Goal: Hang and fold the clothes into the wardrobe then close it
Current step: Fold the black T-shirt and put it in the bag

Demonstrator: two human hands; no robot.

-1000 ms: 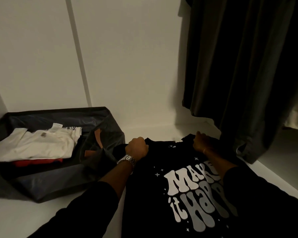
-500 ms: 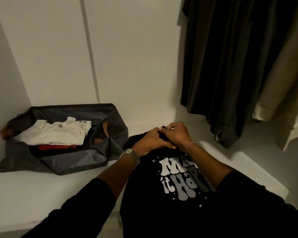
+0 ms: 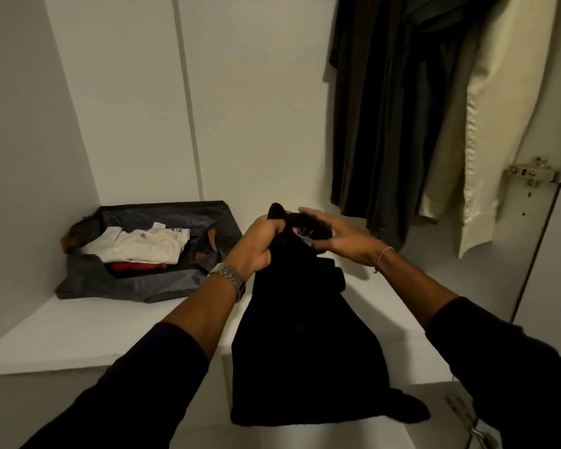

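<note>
while our left hand point(image 3: 259, 246) clenches the bunched top of the black t-shirt point(image 3: 305, 345), our right hand point(image 3: 334, 239) curls its fingers around the same bunch from the other side, so both fists meet on it. below the grip the shirt hangs down past the white shelf point(image 3: 78, 332) edge. left of the grip sits a dark bag point(image 3: 162, 286) with folded clothes; up and right hang dark garments point(image 3: 379, 124).
</note>
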